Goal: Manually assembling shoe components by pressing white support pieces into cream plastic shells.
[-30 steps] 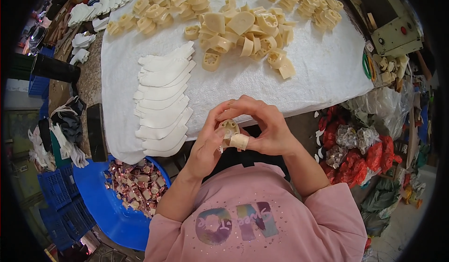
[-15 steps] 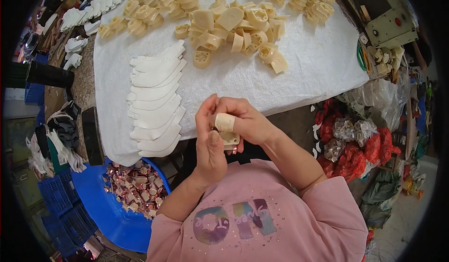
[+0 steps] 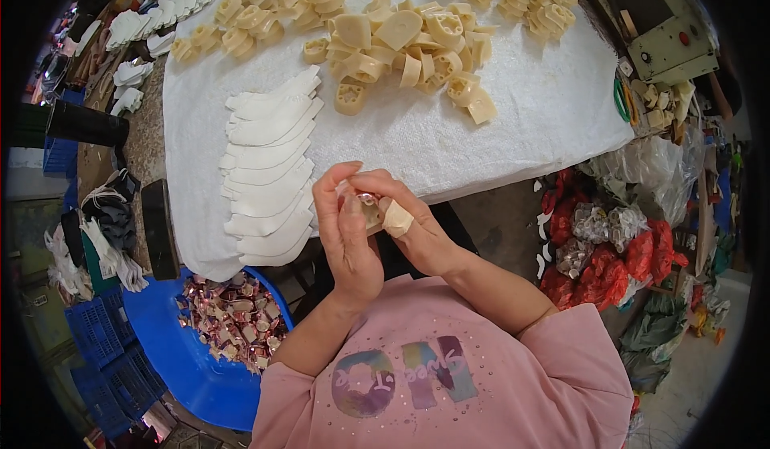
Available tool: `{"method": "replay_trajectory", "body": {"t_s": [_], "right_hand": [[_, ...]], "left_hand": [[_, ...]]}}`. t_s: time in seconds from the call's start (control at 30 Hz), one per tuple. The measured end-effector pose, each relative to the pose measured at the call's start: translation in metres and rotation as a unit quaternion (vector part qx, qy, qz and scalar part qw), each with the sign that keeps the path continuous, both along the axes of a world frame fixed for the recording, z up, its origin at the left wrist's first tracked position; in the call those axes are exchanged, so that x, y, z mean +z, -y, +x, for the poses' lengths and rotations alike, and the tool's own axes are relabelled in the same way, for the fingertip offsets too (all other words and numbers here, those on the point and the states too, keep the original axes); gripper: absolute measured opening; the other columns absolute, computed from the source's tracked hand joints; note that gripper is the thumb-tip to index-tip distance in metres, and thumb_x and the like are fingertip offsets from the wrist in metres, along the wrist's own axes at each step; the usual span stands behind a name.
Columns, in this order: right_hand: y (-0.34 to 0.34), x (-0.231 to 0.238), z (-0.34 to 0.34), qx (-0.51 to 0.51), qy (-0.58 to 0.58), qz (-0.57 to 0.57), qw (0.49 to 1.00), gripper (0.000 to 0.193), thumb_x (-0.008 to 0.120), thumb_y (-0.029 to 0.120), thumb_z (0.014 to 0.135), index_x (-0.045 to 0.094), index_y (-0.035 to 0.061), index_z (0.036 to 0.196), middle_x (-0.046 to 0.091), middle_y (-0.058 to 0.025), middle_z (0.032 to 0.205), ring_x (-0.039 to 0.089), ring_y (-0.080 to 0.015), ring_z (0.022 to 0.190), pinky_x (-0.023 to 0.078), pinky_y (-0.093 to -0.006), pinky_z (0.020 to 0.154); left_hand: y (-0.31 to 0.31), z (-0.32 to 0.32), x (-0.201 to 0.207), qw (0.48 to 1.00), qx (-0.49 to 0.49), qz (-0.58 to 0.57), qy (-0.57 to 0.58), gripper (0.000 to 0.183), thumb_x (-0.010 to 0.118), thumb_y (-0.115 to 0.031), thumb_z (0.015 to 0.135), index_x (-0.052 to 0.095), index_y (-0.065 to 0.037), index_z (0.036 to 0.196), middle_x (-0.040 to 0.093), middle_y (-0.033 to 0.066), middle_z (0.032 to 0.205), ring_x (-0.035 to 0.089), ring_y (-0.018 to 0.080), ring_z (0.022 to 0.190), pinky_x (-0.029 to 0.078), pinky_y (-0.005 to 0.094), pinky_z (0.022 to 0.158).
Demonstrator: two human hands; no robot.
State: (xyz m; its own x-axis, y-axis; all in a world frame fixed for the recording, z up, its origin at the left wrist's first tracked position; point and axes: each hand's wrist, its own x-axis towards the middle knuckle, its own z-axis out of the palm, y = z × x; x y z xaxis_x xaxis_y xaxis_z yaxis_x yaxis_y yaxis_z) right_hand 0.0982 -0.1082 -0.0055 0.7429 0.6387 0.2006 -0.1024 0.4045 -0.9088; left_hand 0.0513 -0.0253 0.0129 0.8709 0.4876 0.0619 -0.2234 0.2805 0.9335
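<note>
In front of my chest, just off the near edge of the table, both hands close round one small cream shoe heel (image 3: 371, 218) with a shiny pinkish covering showing at its top. My left hand (image 3: 346, 236) has its fingers curled about the heel's left side, thumb against it. My right hand (image 3: 421, 228) grips the other side; beige tape (image 3: 398, 219) is wrapped round its thumb. Fingers hide much of the heel. Left of my hands, white curved cut pieces (image 3: 269, 176) lie overlapped in a column on the white cloth.
Bare cream plastic heels (image 3: 401, 32) are heaped across the far side of the white cloth (image 3: 449, 152). At lower left, a blue basin (image 3: 192, 397) holds many shiny pinkish heels (image 3: 237, 321). A dark phone (image 3: 159, 228) lies at the left. Red plastic bags (image 3: 601, 277) crowd the right.
Both hands have shifted slightly left and turned the heel, so its shiny pinkish part now shows at the top. The taped right thumb has swung to the heel's right side.
</note>
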Motion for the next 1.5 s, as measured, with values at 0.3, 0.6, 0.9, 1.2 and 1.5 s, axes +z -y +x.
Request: {"method": "replay_trajectory", "body": {"t_s": [0.3,0.6,0.9,1.2,1.5], "right_hand": [[0.007,0.006,0.006,-0.014,0.044,-0.113,0.993,0.033,0.037,0.023,0.098,0.050,0.0059,0.123,0.050,-0.0071,0.104,0.050,-0.0161,0.086,0.042,-0.0274,0.075],[0.012,0.020,0.031,0.100,-0.136,-0.142,0.975,0.047,0.039,0.043,0.097,0.053,0.0034,0.119,0.056,-0.0036,0.082,0.052,-0.0074,0.061,0.042,-0.0206,0.049],[0.009,0.015,0.017,0.005,-0.039,-0.149,0.988,0.019,0.049,0.019,0.092,0.056,0.0025,0.100,0.057,-0.0026,0.084,0.052,-0.0085,0.067,0.046,-0.0236,0.057],[0.020,0.032,0.038,0.066,0.134,-0.380,0.913,0.030,0.067,0.019,0.081,0.059,-0.0014,0.100,0.061,-0.0134,0.088,0.060,-0.0189,0.074,0.046,-0.0281,0.063],[0.021,0.012,0.037,0.032,-0.074,-0.130,0.988,0.025,0.051,0.025,0.093,0.058,0.0010,0.092,0.057,-0.0032,0.079,0.053,-0.0105,0.069,0.045,-0.0247,0.063]], "left_hand": [[-0.009,-0.003,-0.005,0.982,-0.096,-0.160,-0.031,0.049,0.034,-0.037,0.098,0.027,-0.007,0.136,0.051,0.0055,0.101,0.051,0.0116,0.087,0.044,0.0262,0.073],[-0.014,-0.001,-0.005,0.987,-0.152,-0.055,-0.016,0.082,0.038,-0.063,0.088,0.015,-0.006,0.142,0.052,0.0078,0.099,0.053,0.0134,0.076,0.043,0.0252,0.059],[-0.014,-0.005,-0.012,0.976,-0.150,0.157,0.004,0.074,0.038,-0.051,0.094,0.016,0.004,0.138,0.041,0.0107,0.114,0.046,0.0142,0.089,0.042,0.0247,0.075],[-0.029,-0.004,-0.020,0.856,-0.023,0.515,0.038,0.088,0.044,-0.060,0.087,0.020,0.008,0.137,0.058,0.0142,0.090,0.058,0.0300,0.072,0.046,0.0400,0.071],[-0.039,-0.009,-0.004,0.962,-0.081,0.260,-0.033,0.043,0.073,-0.002,0.072,0.053,-0.002,0.110,0.057,0.0117,0.095,0.059,0.0241,0.078,0.048,0.0324,0.065]]}}
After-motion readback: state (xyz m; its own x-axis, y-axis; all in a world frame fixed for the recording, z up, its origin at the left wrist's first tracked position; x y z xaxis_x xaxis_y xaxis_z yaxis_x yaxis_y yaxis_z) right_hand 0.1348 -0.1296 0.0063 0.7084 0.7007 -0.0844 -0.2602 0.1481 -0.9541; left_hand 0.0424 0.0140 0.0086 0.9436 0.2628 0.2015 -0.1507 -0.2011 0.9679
